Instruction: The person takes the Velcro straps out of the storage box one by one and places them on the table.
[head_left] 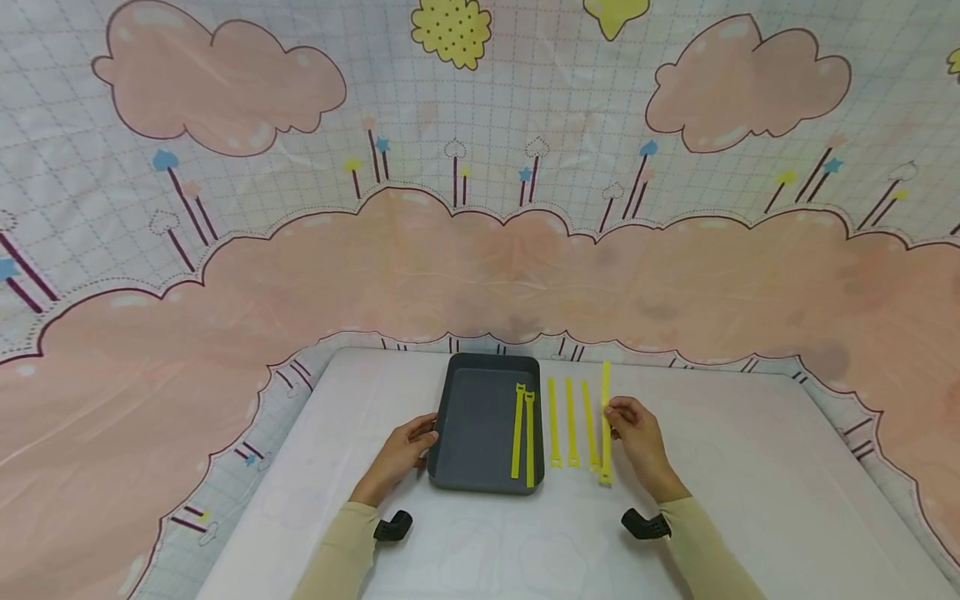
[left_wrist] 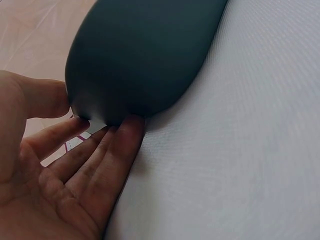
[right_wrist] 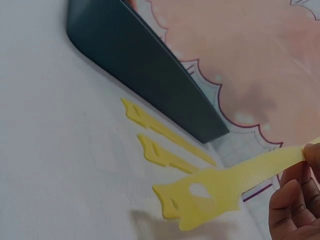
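Note:
A dark grey rectangular tray [head_left: 476, 425] lies on the white table, with two yellow cable ties [head_left: 517, 433] inside along its right side. My left hand [head_left: 401, 454] holds the tray's left side; in the left wrist view the thumb and fingertips touch the tray's outer wall [left_wrist: 145, 55]. Right of the tray, three yellow cable ties [head_left: 572, 425] lie side by side, slotted heads toward me. Between right thumb and fingers, my right hand [head_left: 641, 442] pinches another yellow cable tie [right_wrist: 265, 167]. Its slotted head hangs over one of those on the table, partly covering it.
The white table [head_left: 750, 467] stretches out on both sides of the tray. Behind it hangs a patterned cloth [head_left: 480, 267] with clouds. A black wrist device [head_left: 393, 527] sits on the left wrist, another [head_left: 645, 525] on the right.

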